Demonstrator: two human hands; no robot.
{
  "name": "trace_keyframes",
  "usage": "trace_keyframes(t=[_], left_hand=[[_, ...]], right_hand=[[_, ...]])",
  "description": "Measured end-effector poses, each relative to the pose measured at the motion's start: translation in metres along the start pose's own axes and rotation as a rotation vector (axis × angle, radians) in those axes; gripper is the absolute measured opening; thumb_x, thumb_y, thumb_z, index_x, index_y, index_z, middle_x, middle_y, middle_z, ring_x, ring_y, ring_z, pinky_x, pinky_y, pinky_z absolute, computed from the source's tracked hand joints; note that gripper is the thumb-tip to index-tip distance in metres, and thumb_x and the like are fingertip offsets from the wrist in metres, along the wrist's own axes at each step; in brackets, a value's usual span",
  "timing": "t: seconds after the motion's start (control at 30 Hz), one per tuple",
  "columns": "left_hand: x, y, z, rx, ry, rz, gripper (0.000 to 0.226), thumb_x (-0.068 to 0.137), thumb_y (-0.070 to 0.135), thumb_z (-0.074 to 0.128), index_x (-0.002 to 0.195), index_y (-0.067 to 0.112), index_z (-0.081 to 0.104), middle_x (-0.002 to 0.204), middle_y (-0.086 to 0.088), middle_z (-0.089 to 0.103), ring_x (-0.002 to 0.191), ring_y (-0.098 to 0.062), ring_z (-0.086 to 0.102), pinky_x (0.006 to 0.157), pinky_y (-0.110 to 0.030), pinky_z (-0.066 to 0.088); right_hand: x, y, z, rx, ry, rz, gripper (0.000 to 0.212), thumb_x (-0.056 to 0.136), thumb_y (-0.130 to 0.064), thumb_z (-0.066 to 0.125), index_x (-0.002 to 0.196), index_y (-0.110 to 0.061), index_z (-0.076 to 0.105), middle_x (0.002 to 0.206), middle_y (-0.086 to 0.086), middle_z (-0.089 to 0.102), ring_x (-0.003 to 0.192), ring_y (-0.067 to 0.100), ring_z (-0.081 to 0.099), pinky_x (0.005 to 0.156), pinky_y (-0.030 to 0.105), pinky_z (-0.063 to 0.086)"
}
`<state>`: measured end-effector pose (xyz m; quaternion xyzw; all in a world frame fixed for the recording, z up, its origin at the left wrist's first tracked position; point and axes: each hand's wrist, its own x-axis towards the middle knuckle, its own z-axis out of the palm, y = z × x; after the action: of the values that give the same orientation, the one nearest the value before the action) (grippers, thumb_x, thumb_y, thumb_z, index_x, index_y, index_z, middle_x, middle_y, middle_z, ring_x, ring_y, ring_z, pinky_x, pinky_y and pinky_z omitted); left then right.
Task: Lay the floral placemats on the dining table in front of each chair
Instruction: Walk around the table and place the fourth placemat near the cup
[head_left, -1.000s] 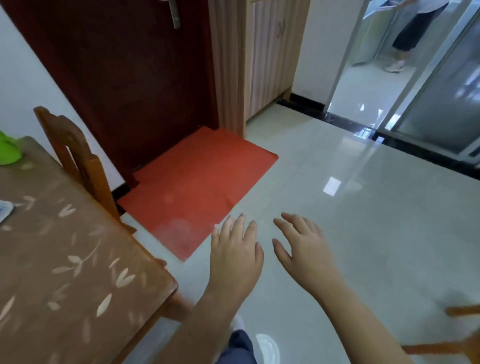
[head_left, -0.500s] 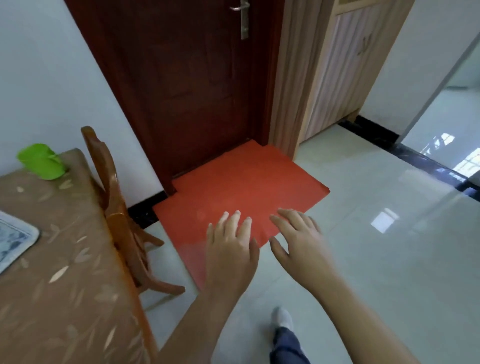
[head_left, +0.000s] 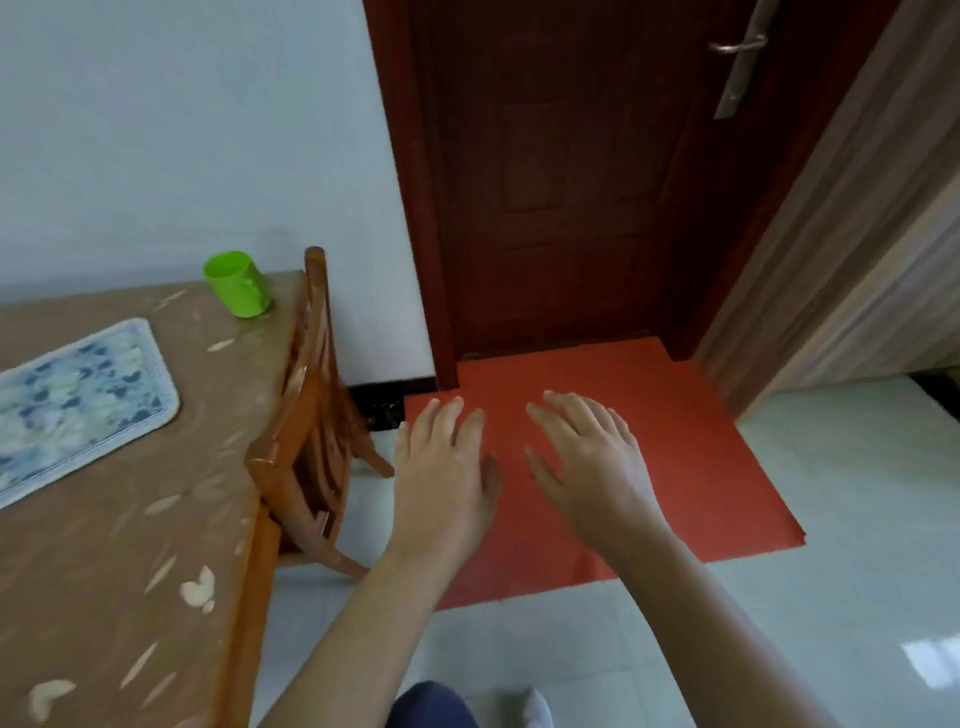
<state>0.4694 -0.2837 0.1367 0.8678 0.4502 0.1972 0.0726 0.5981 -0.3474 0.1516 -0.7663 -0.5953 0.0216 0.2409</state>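
Observation:
A blue-and-white floral placemat (head_left: 78, 400) lies flat on the dining table (head_left: 130, 545) at the left, near the table's right side. A wooden chair (head_left: 306, 415) is pushed in against that side. My left hand (head_left: 441, 467) and my right hand (head_left: 587, 462) hover palm down, side by side, over the floor to the right of the chair. Both hold nothing, and their fingers are spread. The table carries a brown cloth with a pale leaf print.
A green plastic cup (head_left: 236, 283) stands at the table's far corner by the wall. A red floor mat (head_left: 675, 441) lies before a dark red door (head_left: 571, 171). Pale glossy tiles (head_left: 831, 597) extend to the right. My foot (head_left: 532, 709) shows at the bottom.
The view has swung left towards the table: the placemat and the cup have come fully into sight, and the glass doors at the right have left the frame. Both hands stay empty and spread.

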Motion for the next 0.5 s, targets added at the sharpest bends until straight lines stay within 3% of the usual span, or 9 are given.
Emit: trace_keyframes(t=[0.5], left_hand=[[0.080, -0.130, -0.005, 0.066, 0.171, -0.451, 0.035, 0.082, 0.013, 0.061, 0.116, 0.006, 0.058, 0.126, -0.017, 0.056, 0.122, -0.036, 0.045, 0.100, -0.056, 0.035]], right_hand=[[0.162, -0.068, 0.094, 0.073, -0.068, -0.426, 0.039, 0.070, -0.016, 0.075, 0.107, -0.007, 0.065, 0.112, 0.014, 0.066, 0.106, 0.031, 0.061, 0.088, 0.053, 0.046]])
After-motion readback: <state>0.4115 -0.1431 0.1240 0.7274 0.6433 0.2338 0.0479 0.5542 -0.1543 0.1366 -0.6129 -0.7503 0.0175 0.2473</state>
